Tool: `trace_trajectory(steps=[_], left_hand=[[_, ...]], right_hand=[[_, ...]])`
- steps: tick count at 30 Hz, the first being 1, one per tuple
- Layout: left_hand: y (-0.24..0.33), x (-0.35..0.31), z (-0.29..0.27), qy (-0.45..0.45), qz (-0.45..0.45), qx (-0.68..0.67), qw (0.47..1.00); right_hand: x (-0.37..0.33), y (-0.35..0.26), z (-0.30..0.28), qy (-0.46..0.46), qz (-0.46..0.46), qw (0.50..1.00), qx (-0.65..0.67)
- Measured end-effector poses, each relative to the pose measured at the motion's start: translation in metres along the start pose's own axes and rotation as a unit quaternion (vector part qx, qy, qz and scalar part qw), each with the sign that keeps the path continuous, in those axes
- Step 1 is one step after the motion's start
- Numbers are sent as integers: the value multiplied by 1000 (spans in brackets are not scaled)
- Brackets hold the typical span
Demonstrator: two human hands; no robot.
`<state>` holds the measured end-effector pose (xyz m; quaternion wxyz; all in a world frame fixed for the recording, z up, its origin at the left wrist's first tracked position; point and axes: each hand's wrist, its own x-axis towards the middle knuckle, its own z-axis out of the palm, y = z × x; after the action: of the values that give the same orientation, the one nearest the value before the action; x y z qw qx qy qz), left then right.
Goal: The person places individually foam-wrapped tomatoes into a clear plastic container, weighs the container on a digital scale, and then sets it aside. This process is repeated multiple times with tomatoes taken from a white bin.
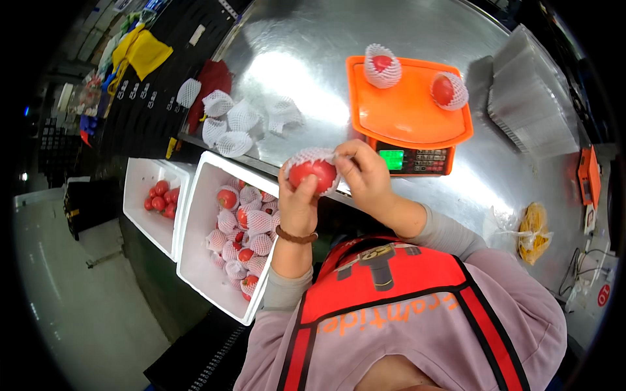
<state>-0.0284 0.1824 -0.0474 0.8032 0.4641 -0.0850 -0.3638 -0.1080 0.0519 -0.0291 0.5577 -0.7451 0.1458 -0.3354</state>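
My left hand (297, 212) is wrapped round a large red tomato (314, 174), held up near the table's front edge. A white foam net sleeve (309, 155) covers the tomato's top and far side, leaving its near face bare. With thumb and fingers, my right hand (368, 174) pinches the sleeve's right edge. Beyond my hands, a digital scale with an orange tray (407, 120) carries two netted tomatoes, one at its far left (382, 64) and one at its right (446, 90). Several loose foam nets (242, 117) lie on the table to the left.
Below the steel table's (306, 39) left edge, a white foam box (201, 277) holds several netted tomatoes. A second foam box (138, 179) has bare ones. Stacked clear plastic containers (531, 98) stand at right, near a bagged yellow bundle (535, 231). Black crates (156, 94) are far left.
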Motion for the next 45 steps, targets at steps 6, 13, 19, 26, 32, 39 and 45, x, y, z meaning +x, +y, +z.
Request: trace_trajectory(steps=[6,13,19,26,32,39,45], left_hand=[[-30,5,9,-174,-70,-374,909],[-30,17,42,-116,11,28,993],[-39,43,77,-119,130,173,969],[-55,77,97,-151,331,467,806],[-44,28,10,-54,239,419,875],[8,-51,-213,453,154,238,845],[15,-193,-393,524,-214,548,616]], right_hand=[[2,12,-48,57,336,814,470],[-11,-25,-79,-51,-90,994,-38],[2,-1,-108,-11,45,996,77],[60,45,-122,76,-127,958,-245],[104,76,-137,49,-162,860,-481],[105,114,-150,-22,-107,818,-565],[95,60,-141,13,-127,794,-595]])
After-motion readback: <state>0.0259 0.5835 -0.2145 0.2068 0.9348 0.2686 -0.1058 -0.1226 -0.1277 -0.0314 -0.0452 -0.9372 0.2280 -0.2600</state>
